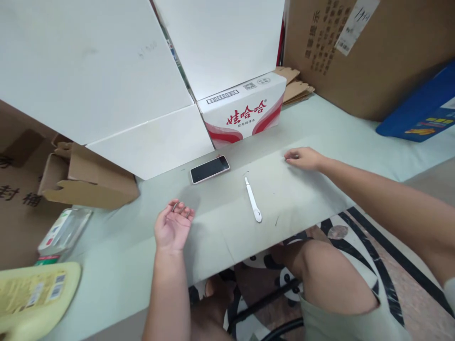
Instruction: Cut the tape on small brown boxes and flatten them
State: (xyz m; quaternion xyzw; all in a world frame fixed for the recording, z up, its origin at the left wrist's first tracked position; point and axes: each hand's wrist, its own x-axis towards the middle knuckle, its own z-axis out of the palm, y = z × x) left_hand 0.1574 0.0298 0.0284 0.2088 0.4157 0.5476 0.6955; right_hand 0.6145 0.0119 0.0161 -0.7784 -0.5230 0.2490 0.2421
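Observation:
My left hand (174, 227) is palm up over the table, its fingers loosely bent and apart. A thin greyish line shows near the thumb and first finger; I cannot make out what it is. Further right, my right hand (303, 158) rests low over the tabletop with fingers curled together, and whatever is in them is hidden. Between the hands lies a slim white knife-like tool (253, 201), narrow tip pointing away from me. Neither hand touches it. A phone (210, 169) with a dark screen lies flat beyond my left hand.
A white and red water carton (245, 111) stands at the back beside large white panels (152, 137). Brown cardboard boxes (101, 175) flank both sides. A blue package (419, 109) is at right. A clear plastic container (66, 232) and a yellow bottle (67, 289) are at left.

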